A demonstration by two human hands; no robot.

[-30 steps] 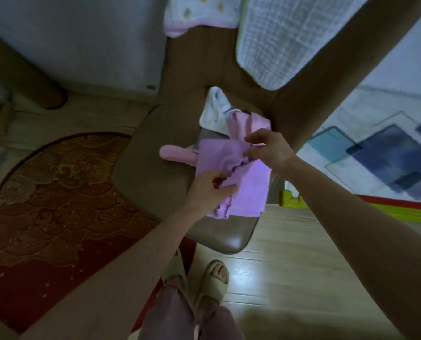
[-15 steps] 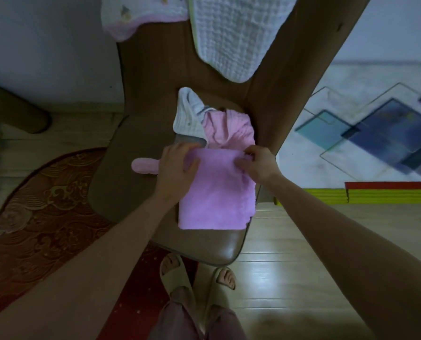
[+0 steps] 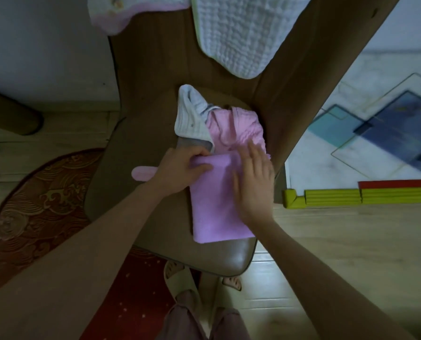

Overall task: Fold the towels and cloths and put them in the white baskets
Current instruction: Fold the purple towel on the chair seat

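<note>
left hand (image 3: pixel 180 168) grips purple towel (image 3: pixel 214 204) top-left corner; right hand (image 3: pixel 253 185) flat, fingers straight, pressing its right side

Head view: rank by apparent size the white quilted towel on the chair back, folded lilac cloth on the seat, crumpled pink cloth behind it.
1. White quilted towel, cropped by frame, nearer camera.
2. Folded lilac cloth.
3. Crumpled pink cloth, partly hidden.

Right hand (image 3: pixel 252 185) is blurring, covering purple cloth's (image 3: pixel 212 204) right half. White quilted towel (image 3: pixel 239 33) and pink-edged cloth (image 3: pixel 111 15) are being cropped at upper frame edge.
</note>
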